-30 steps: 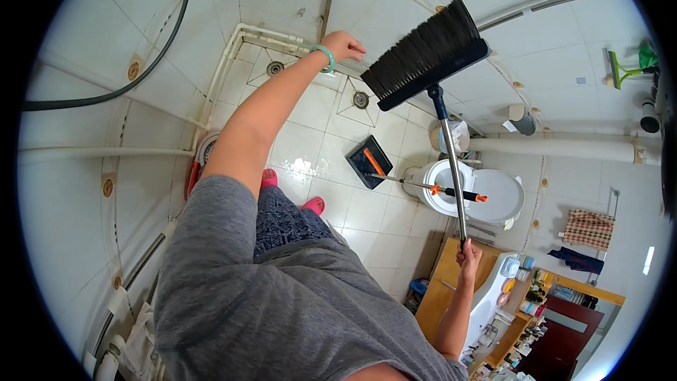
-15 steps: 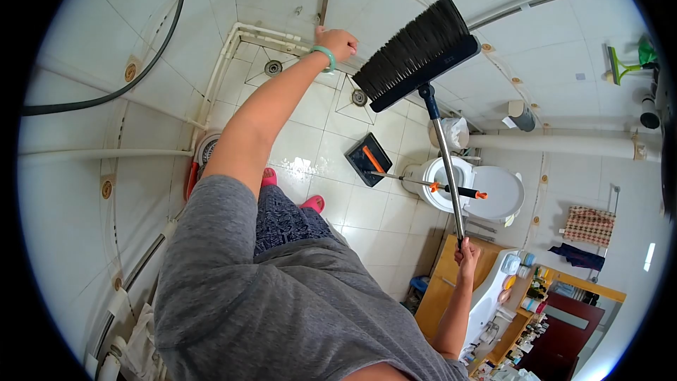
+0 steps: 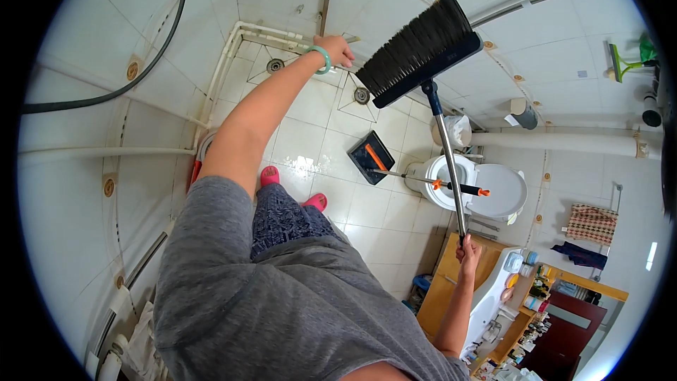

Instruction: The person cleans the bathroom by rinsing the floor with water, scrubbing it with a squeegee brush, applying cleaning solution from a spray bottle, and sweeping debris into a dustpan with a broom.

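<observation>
My right hand (image 3: 468, 254) is wrapped round the lower end of the silver pole of a broom (image 3: 446, 159). The broom is held up with its wide black bristle head (image 3: 419, 49) at the top. My left hand (image 3: 336, 50), with a green bangle at the wrist, is stretched out close to the left end of the bristles. Its fingers are loosely bent and apart, and no held object shows. A black long-handled dustpan (image 3: 370, 157) with an orange strip rests on the tiled floor below, its handle reaching across in front of the toilet.
A toilet (image 3: 501, 190) with its lid raised stands on the right, beside a bin (image 3: 455, 130) with a white bag. A wooden cabinet (image 3: 441, 282) and basin are lower right. A metal pole (image 3: 328, 0) is by the far wall. Floor drains (image 3: 362, 95) sit near pipes.
My left hand has loosened from a closed shape, its fingers now reaching a little down and toward the bristles. The broom stays almost where it was, in my right hand.
</observation>
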The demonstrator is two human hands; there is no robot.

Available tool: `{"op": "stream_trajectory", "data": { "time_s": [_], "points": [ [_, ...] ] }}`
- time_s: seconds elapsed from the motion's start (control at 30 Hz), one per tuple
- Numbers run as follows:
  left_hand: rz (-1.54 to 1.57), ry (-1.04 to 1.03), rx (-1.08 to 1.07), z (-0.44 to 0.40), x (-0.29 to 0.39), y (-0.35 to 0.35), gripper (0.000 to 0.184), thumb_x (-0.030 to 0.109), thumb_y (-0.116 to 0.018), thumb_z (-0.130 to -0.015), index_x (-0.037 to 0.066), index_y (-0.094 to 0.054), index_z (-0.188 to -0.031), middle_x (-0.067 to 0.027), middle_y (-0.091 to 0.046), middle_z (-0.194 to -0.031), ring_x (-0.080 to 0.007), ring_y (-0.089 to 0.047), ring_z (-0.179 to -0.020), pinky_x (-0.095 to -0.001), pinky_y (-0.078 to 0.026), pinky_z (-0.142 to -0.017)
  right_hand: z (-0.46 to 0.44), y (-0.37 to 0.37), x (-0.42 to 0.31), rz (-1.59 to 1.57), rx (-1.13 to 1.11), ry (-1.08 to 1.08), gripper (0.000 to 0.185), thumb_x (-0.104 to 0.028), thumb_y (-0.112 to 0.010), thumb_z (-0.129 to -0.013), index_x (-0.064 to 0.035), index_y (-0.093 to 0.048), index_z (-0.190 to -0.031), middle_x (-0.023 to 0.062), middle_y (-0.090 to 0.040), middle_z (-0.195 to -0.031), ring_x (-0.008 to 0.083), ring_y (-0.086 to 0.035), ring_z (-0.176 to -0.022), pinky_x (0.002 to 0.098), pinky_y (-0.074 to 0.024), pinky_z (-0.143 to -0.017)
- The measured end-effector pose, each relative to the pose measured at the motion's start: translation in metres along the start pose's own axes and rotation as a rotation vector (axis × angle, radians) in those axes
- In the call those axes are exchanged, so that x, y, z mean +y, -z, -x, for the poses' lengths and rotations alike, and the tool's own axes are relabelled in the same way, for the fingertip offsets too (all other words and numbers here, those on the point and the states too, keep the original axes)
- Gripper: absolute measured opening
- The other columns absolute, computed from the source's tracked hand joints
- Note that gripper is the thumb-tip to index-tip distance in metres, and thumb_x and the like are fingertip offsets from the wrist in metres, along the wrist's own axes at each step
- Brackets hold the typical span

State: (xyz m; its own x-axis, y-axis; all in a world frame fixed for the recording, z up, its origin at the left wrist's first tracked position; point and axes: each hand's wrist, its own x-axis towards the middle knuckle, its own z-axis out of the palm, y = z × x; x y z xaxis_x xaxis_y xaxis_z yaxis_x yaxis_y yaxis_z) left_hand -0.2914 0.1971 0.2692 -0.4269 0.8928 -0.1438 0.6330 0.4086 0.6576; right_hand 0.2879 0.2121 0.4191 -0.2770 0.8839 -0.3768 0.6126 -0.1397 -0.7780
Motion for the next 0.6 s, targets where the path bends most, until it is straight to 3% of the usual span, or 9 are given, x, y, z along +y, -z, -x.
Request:
{"op": "stream_trajectory", "data": {
  "time_s": [0.1,0.17,0.4,0.47,0.6],
  "points": [
    [-0.068,0.012,-0.058,0.005,0.013,-0.004,0.022,0.026,-0.071,-0.065,0.021,-0.069,-0.086,0.0006,-0.066,-0.076,-0.0153,-0.06,-0.079,-0.038,-0.033,-0.08,-0.002,0.003,0.002,-0.01,-0.002,-0.019,0.047,-0.045,-0.052,-0.084,-0.0053,-0.049,-0.059,-0.006,-0.032,-0.048,0.0025,-0.025,-0.04,0.0202,-0.0145,-0.038],
    [-0.094,0.022,-0.077,0.007,0.017,-0.007,0.019,0.028,-0.072,-0.065,0.025,-0.069,-0.084,0.0037,-0.066,-0.076,-0.0144,-0.059,-0.083,-0.0446,-0.029,-0.082,-0.005,0.007,0.011,-0.008,-0.042,0.004,0.045,-0.045,-0.049,-0.085,-0.0076,-0.048,-0.061,-0.0068,-0.033,-0.046,0.0016,-0.027,-0.037,0.0184,-0.0152,-0.035],
    [-0.133,0.013,-0.072,0.008,0.017,-0.016,0.007,0.024,-0.07,-0.067,0.023,-0.069,-0.074,0.0033,-0.065,-0.075,-0.015,-0.059,-0.082,-0.0458,-0.028,-0.083,0.001,-0.001,0.003,-0.04,-0.022,-0.009,0.046,-0.043,-0.052,-0.085,-0.0044,-0.048,-0.058,-0.0054,-0.032,-0.048,0.0032,-0.025,-0.04,0.0204,-0.0152,-0.039],
    [-0.179,-0.017,-0.015,0.008,0.016,-0.019,0.004,0.023,-0.069,-0.067,0.022,-0.068,-0.071,0.0035,-0.065,-0.073,-0.0156,-0.059,-0.077,-0.0413,-0.027,-0.079,0.002,-0.002,0.004,-0.035,-0.033,-0.011,0.047,-0.043,-0.051,-0.085,-0.0042,-0.048,-0.058,-0.0054,-0.032,-0.048,0.0032,-0.025,-0.04,0.0207,-0.015,-0.039],
    [-0.203,-0.035,0.077,0.008,0.01,-0.018,0.001,0.023,-0.067,-0.067,0.023,-0.067,-0.067,0.0031,-0.064,-0.071,-0.0169,-0.059,-0.076,-0.0441,-0.027,-0.081,0.003,-0.004,0.002,-0.027,-0.021,-0.01,0.047,-0.043,-0.051,-0.085,-0.0041,-0.048,-0.058,-0.0055,-0.032,-0.048,0.0032,-0.025,-0.04,0.021,-0.0145,-0.039]
  ]
}}
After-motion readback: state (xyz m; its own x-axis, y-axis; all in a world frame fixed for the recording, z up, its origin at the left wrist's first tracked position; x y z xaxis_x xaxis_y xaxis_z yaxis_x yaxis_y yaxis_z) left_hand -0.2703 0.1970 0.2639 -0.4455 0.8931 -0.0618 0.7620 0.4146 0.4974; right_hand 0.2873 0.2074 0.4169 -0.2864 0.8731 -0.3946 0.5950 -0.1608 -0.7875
